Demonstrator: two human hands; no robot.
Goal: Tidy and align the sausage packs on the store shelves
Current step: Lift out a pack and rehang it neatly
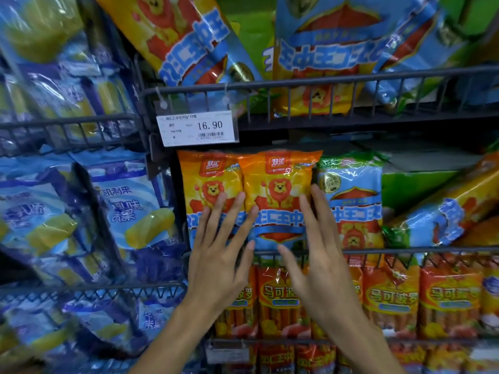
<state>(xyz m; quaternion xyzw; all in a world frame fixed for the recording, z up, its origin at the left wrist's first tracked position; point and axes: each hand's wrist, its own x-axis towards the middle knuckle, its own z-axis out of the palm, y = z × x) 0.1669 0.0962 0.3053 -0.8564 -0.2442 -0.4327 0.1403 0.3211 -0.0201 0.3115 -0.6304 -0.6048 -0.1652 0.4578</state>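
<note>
Two orange-and-yellow lion-printed sausage packs stand upright side by side in the middle wire basket: the left pack and the right pack. My left hand lies flat with fingers spread over the lower part of the left pack and the seam between the two. My right hand is flat too, fingers apart, pressing the right edge of the right pack. Neither hand grips anything. A green-topped blue pack stands upright just right of them. A similar pack further right lies tilted.
A price tag reading 16.90 hangs from the upper basket rail. Tilted packs fill the top basket. Orange sausage packs stand in a row below. Blue-and-yellow packs crowd the left baskets.
</note>
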